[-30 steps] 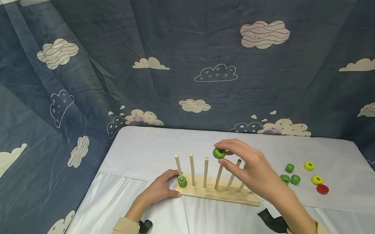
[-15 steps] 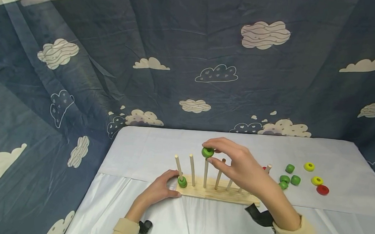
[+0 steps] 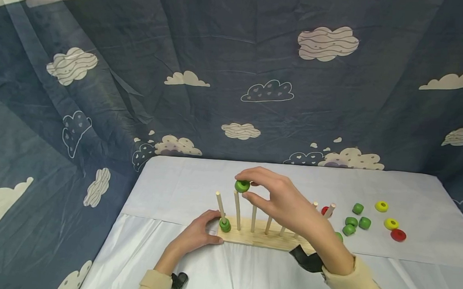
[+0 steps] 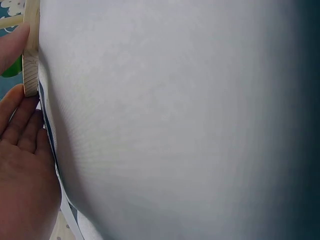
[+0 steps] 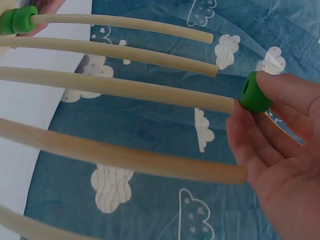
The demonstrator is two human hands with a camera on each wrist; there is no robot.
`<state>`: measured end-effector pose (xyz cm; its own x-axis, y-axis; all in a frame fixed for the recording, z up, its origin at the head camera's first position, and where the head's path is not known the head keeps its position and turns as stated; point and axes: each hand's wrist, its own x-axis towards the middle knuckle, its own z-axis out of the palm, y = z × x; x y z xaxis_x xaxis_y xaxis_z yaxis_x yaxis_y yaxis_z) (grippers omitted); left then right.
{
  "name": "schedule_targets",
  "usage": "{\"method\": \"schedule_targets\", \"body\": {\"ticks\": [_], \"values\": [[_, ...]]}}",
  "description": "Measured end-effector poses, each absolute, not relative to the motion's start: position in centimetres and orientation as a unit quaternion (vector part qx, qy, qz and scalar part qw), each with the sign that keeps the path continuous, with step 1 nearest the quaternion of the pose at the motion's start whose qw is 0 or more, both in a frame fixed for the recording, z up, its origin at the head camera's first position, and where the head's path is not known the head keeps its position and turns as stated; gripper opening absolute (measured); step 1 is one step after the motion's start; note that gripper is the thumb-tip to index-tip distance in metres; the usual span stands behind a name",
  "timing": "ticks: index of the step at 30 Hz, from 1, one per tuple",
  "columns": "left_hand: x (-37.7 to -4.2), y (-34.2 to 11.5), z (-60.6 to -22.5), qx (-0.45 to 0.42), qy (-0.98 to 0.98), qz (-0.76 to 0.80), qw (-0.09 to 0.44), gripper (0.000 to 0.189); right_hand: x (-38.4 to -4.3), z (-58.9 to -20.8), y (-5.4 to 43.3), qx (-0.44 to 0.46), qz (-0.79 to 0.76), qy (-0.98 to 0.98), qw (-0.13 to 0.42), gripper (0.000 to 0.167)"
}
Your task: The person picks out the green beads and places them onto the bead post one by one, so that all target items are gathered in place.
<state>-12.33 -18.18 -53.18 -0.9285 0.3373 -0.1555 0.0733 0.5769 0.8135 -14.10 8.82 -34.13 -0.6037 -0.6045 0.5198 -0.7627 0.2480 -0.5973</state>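
Carries the green bead (image 3: 241,187) leftward since the earlier frame, from above the fourth peg (image 3: 268,225), past the third peg (image 3: 254,219), to the top of the second peg (image 3: 237,211) from the left, just below the centre of the frame. Keeps the right grip (image 3: 285,201) closed, pinching that bead between thumb and fingers. Sits right at the second peg's tip in the head view; cannot tell whether touching or apart. Appears in the right wrist view, right of centre, with the bead's hole facing left toward the peg tips, near the third one, so hard to pair with a single peg from that angle. Stands nearly upright along the second peg's long axis in the head view, leaning slightly to the upper left. Brings the right grip nearer that tip than the left grip (image 3: 196,233), lower left of it. Grips the wooden board (image 3: 253,239) by the left end with the left grip, thumb at the near edge. Shows two stacked green beads (image 3: 225,225) low on the leftmost peg (image 3: 220,203), and loose green beads (image 3: 364,223), yellow beads (image 3: 391,223) and a red bead (image 3: 399,235) at right on the white surface (image 3: 189,186).
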Motion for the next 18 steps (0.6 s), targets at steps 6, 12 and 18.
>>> {"method": "schedule_targets", "body": {"ticks": [6, 12, 18], "values": [[-12.4, -18.2, -53.2, 0.119, 0.874, 0.448, 0.149, 0.071, -14.4, -33.6, 8.0, 0.436, 0.419, -0.793, 0.073, 0.044], [-12.4, -18.2, -53.2, 0.122, 0.874, 0.447, 0.149, 0.071, -15.0, -33.6, 7.1, 0.44, 0.42, -0.792, 0.056, 0.038], [-12.4, -18.2, -53.4, 0.119, 0.876, 0.443, 0.148, 0.071, -15.4, -33.9, 6.6, 0.439, 0.418, -0.794, 0.041, 0.037]]}}
